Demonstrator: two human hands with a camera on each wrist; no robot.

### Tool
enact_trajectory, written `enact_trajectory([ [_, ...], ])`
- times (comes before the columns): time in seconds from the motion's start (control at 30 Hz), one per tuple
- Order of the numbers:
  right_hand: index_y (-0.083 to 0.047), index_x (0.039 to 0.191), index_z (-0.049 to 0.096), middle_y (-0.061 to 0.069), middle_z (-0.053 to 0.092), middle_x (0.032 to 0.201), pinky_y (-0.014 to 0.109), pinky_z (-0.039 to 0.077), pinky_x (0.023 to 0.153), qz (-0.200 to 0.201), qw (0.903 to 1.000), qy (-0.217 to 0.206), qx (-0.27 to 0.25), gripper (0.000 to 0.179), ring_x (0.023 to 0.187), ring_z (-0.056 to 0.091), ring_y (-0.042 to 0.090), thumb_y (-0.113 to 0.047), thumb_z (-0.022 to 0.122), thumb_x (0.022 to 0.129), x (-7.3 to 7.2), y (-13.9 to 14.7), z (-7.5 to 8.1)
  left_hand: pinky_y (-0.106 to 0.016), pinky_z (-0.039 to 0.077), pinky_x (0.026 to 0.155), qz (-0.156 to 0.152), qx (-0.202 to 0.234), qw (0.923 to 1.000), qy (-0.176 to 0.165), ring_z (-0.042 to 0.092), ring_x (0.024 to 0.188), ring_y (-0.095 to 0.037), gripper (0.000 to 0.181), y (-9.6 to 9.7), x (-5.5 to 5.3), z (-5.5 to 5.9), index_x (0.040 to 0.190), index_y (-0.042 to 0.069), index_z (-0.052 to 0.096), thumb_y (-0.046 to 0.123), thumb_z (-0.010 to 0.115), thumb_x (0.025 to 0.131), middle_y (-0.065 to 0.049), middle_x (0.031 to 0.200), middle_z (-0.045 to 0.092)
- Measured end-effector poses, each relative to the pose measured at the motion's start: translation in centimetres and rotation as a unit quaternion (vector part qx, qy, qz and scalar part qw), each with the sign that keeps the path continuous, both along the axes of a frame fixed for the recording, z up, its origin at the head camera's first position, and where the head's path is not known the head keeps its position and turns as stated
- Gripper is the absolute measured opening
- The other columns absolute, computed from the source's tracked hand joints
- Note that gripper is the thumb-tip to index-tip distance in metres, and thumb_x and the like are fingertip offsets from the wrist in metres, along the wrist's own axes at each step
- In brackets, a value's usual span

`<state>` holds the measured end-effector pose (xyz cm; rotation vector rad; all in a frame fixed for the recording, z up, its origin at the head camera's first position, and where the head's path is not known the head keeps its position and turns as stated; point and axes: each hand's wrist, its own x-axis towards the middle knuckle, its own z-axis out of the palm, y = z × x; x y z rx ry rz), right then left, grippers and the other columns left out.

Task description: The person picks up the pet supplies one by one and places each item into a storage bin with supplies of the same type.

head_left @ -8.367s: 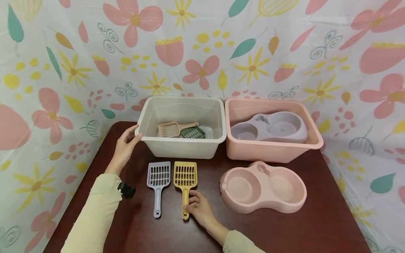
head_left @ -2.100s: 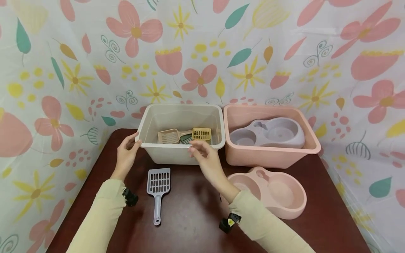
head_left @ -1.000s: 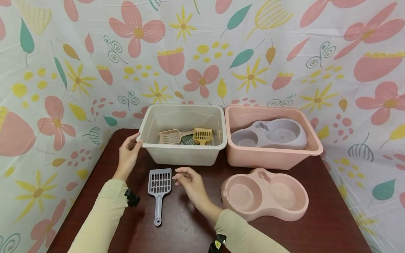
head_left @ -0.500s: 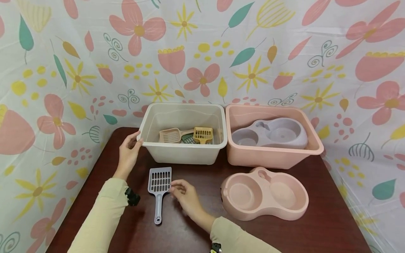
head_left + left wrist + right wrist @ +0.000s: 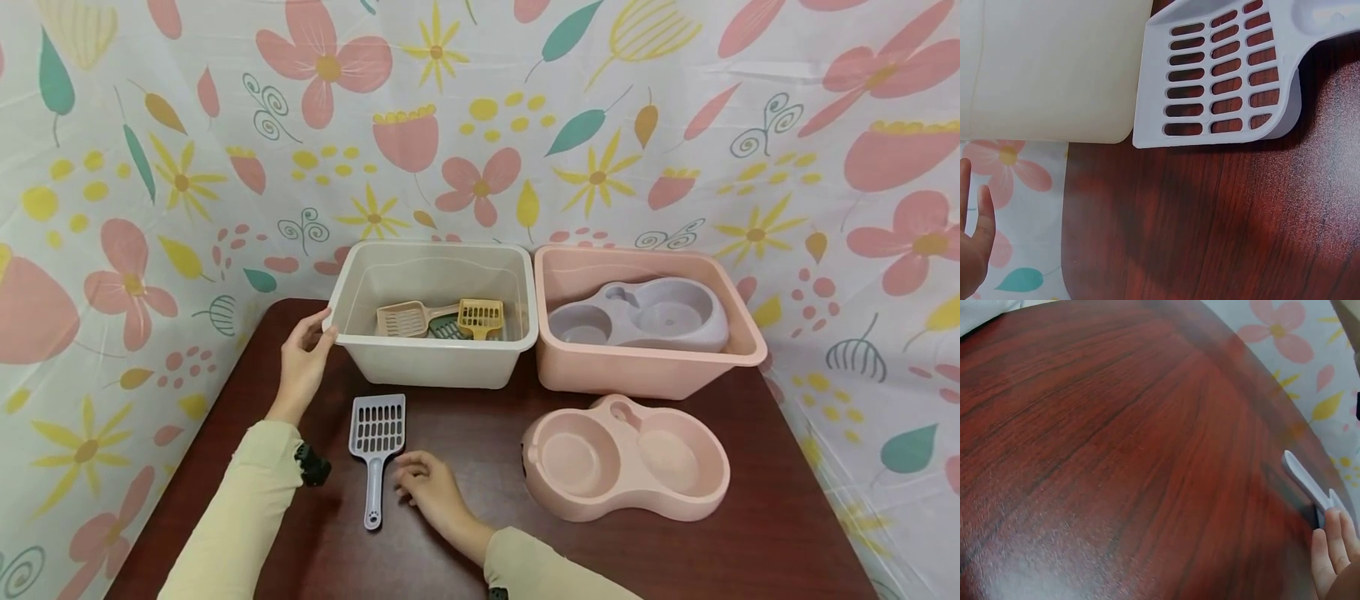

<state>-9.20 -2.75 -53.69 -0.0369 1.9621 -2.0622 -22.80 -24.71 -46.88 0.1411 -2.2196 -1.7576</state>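
Note:
My left hand [image 5: 303,362] is at the front left corner of the pale grey bin [image 5: 427,364], thumb and fingertips right at its rim; the left wrist view shows them apart and fairly straight. A lavender litter scoop [image 5: 373,467] lies flat before the bin, slotted head toward it, handle toward me. Just right of its handle is my right hand [image 5: 438,500], fingers loosely bent and nothing in them. The right wrist view has its fingers [image 5: 1334,540] overlapping the scoop [image 5: 1304,478]. Inside the bin lie a beige scoop [image 5: 402,320], a green scoop [image 5: 447,327] and a yellow scoop [image 5: 480,317].
A pink bin [image 5: 637,372] stands against the grey one, with a lavender double bowl [image 5: 671,312] inside. A pink double bowl [image 5: 626,467] sits on the dark red table [image 5: 712,558] in front of it. Flowered cloth [image 5: 480,100] hangs behind.
The yellow scoop went from the table into the grey bin, and my right hand let it go. That hand then came back down beside the lavender scoop's handle. My left hand stayed at the rim.

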Motion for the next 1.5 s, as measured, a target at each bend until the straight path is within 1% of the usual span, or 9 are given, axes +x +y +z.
enact_trajectory([
  [0.13, 0.010, 0.112, 0.062, 0.024, 0.069, 0.091, 0.036, 0.053, 0.057, 0.011, 0.9997, -0.006, 0.022, 0.024, 0.076, 0.067, 0.041, 0.002, 0.060, 0.090, 0.3, -0.4, -0.6, -0.021, 0.047, 0.085, -0.001, 0.000, 1.0000, 0.005, 0.054, 0.107, -0.020, 0.041, 0.0, 0.1, 0.0, 0.140, 0.014, 0.057, 0.025, 0.060, 0.101, -0.010, 0.134, 0.058],
  [0.33, 0.012, 0.116, 0.058, 0.022, 0.069, 0.092, 0.041, 0.056, 0.055, 0.037, 0.9987, -0.027, 0.022, 0.029, 0.077, 0.068, 0.040, 0.004, 0.059, 0.088, 0.6, -1.2, -0.9, -0.018, 0.046, 0.082, -0.003, -0.001, 0.9999, 0.013, 0.054, 0.104, -0.014, 0.041, 0.0, -0.1, -0.1, 0.139, 0.013, 0.058, 0.025, 0.061, 0.100, -0.011, 0.134, 0.058],
  [0.63, 0.014, 0.122, 0.056, 0.016, 0.070, 0.089, 0.039, 0.055, 0.052, 0.043, 0.9980, -0.045, 0.012, 0.037, 0.075, 0.068, 0.029, 0.001, 0.062, 0.088, 0.7, -2.0, -0.3, -0.018, 0.045, 0.081, -0.007, 0.004, 0.9999, 0.012, 0.054, 0.100, -0.009, 0.041, 0.0, 0.0, 0.1, 0.139, 0.012, 0.057, 0.022, 0.061, 0.100, -0.012, 0.134, 0.058],
  [0.87, 0.013, 0.121, 0.056, 0.009, 0.068, 0.083, 0.029, 0.052, 0.048, 0.040, 0.9975, -0.058, 0.005, 0.039, 0.065, 0.061, 0.016, 0.003, 0.064, 0.085, 0.8, -2.2, -0.3, -0.017, 0.044, 0.078, -0.017, 0.002, 0.9998, 0.007, 0.053, 0.095, -0.004, 0.041, 0.7, 1.2, 2.3, 0.140, 0.003, 0.055, 0.014, 0.059, 0.100, -0.020, 0.135, 0.056],
  [0.93, 0.012, 0.121, 0.056, 0.007, 0.067, 0.082, 0.029, 0.052, 0.048, 0.041, 0.9974, -0.058, 0.012, 0.039, 0.063, 0.059, 0.013, 0.003, 0.067, 0.084, 0.8, -2.1, -0.2, -0.017, 0.044, 0.078, -0.016, -0.005, 0.9998, 0.010, 0.053, 0.095, -0.003, 0.041, 0.6, 1.1, 2.1, 0.139, 0.005, 0.056, 0.016, 0.059, 0.100, -0.016, 0.134, 0.058],
  [1.1, 0.010, 0.119, 0.058, 0.007, 0.066, 0.080, 0.028, 0.050, 0.047, 0.041, 0.9977, -0.041, 0.036, 0.041, 0.058, 0.056, 0.010, 0.003, 0.074, 0.081, 0.5, -1.9, -0.2, -0.020, 0.046, 0.080, -0.005, -0.006, 0.9998, 0.018, 0.055, 0.102, -0.016, 0.040, -0.1, -0.1, -0.1, 0.139, 0.013, 0.058, 0.022, 0.061, 0.100, -0.010, 0.132, 0.060],
  [1.2, 0.011, 0.117, 0.059, 0.008, 0.066, 0.077, 0.029, 0.051, 0.048, 0.039, 0.9982, -0.035, 0.031, 0.042, 0.056, 0.054, 0.010, 0.007, 0.076, 0.079, 0.5, -1.7, -0.2, -0.020, 0.046, 0.080, 0.001, -0.009, 0.9998, 0.017, 0.055, 0.104, -0.020, 0.040, -0.1, -0.1, -0.1, 0.139, 0.012, 0.058, 0.022, 0.061, 0.100, -0.013, 0.133, 0.059],
  [1.37, 0.013, 0.116, 0.058, 0.008, 0.065, 0.076, 0.032, 0.055, 0.054, 0.039, 0.9984, -0.037, 0.016, 0.043, 0.058, 0.057, 0.011, 0.011, 0.075, 0.077, 0.5, -1.4, 0.0, -0.016, 0.045, 0.078, -0.005, -0.005, 1.0000, 0.007, 0.054, 0.097, -0.008, 0.041, 0.5, 0.7, 1.3, 0.139, 0.006, 0.056, 0.017, 0.060, 0.100, -0.018, 0.134, 0.058],
  [1.5, 0.013, 0.117, 0.058, 0.007, 0.063, 0.075, 0.033, 0.055, 0.056, 0.040, 0.9982, -0.043, 0.015, 0.044, 0.059, 0.057, 0.011, 0.013, 0.075, 0.077, 0.5, -1.2, 0.3, -0.017, 0.045, 0.077, -0.009, -0.006, 0.9999, 0.008, 0.054, 0.094, -0.007, 0.041, 1.0, 1.3, 2.5, 0.139, 0.001, 0.055, 0.014, 0.059, 0.100, -0.022, 0.134, 0.057],
])
